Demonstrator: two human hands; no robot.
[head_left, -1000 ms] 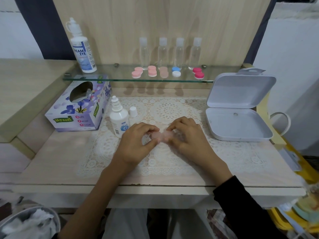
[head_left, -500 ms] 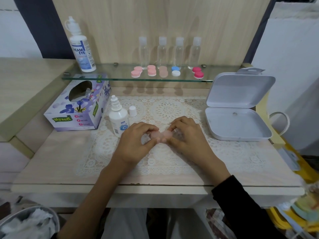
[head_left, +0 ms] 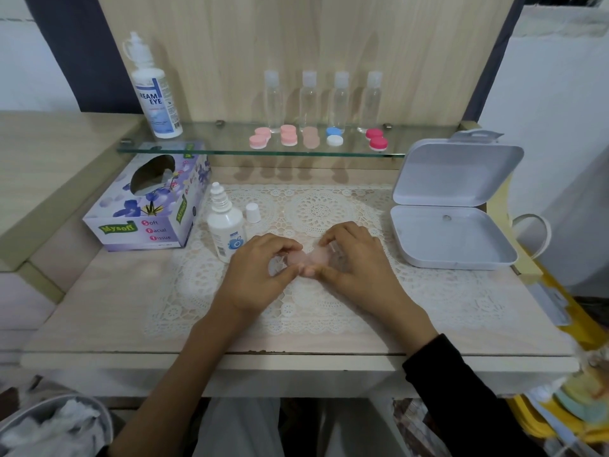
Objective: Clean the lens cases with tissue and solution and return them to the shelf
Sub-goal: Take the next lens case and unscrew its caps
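On the lace mat (head_left: 329, 206) mid-table, I've got one pale pink lens case (head_left: 311, 257) pinched between both hands: left hand (head_left: 260, 268) fingers curled narrow round its left end, right hand (head_left: 359, 258) fingers curled round its right end. It sits just above the mat, and I can't tell if it touches. I see no tissue in either hand, though there is a clear bit under my right fingers I can't identify. The small solution bottle (head_left: 225, 227) stands uncapped just left of my left hand, with its cap (head_left: 253, 212) beside it. The tissue box (head_left: 148, 206) is further left on the table (head_left: 99, 308). Five more cases sit in a row on the glass shelf (head_left: 230, 152): light pink (head_left: 260, 137), salmon (head_left: 289, 135), beige (head_left: 310, 137), blue/white (head_left: 333, 136) and magenta (head_left: 375, 138). I can't tell from here which of those are cleaned. Crumpled tissue in the bin (head_left: 56, 423) at lower left suggests some wiping is already done. My read: mid-task, working this one case, probably opening or closing it. Left to do: finish it, put it back on the shelf, and recap the bottle.
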